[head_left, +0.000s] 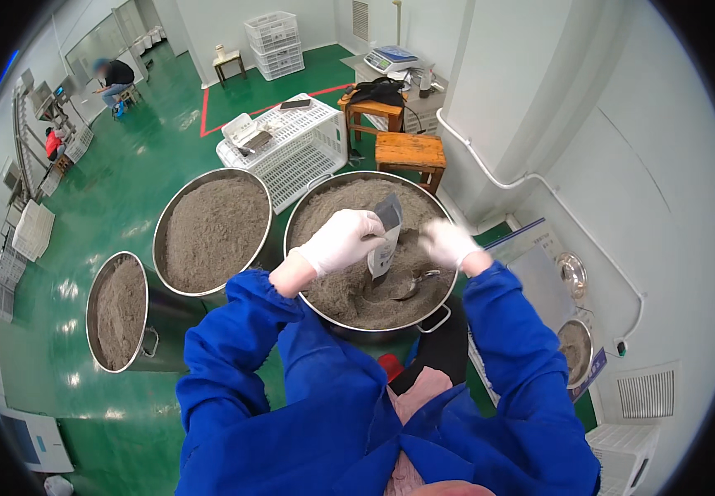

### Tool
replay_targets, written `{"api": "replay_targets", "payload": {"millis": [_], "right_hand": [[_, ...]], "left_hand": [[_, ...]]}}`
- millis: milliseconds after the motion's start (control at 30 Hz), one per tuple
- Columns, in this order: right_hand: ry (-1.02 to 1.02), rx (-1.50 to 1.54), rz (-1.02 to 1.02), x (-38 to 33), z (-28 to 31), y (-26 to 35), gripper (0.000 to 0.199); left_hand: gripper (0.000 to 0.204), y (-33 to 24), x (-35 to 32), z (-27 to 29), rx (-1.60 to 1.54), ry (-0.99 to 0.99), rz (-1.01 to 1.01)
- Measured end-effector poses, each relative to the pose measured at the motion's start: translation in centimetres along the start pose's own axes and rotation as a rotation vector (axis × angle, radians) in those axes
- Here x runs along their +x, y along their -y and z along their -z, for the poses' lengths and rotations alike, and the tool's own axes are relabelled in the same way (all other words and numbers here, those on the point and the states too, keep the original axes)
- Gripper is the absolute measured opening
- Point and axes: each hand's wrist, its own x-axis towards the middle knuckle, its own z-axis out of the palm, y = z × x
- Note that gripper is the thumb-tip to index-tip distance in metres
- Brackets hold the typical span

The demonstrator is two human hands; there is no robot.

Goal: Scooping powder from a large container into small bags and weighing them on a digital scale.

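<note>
My left hand (345, 240), in a white glove, grips the upper edge of a small grey-and-white pouch (384, 250). The pouch hangs upright over a large steel pot (289, 245) heaped with grey-brown powder (334, 289). To the right of the pouch hovers my right hand (447, 243), gloved too; motion blurs its fingers, so their hold is unclear. Below it a metal scoop (407, 287) rests in a hollow in the powder, apart from both hands.
Two more steel pots, a wide one (270, 202) and a smaller one (145, 318), hold similar powder at the left. Beyond stand a white crate (308, 149), a wooden stool (409, 150) and a scale (392, 58). Steel bowls (572, 273) lie right. Two people sit far left.
</note>
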Motion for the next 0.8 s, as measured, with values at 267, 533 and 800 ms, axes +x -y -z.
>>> {"api": "replay_targets", "payload": {"millis": [267,533,800], "right_hand": [[-0.565,-0.559,-0.017,-3.0,11.6,-2.7,0.026],[-0.166,0.022,0.358,-8.6,8.3,0.1,0.015],[-0.314,0.137,-0.156,-19.7,11.7,-8.3,0.021]], "left_hand": [[0.011,-4.2,0.1,-0.3,-0.051,0.177,-0.141],[0.006,-7.7,1.5,-0.6,-0.141,0.203,-0.23],[0.046,-5.4,2.3,-4.4,-0.059,-0.661,-0.087]]}}
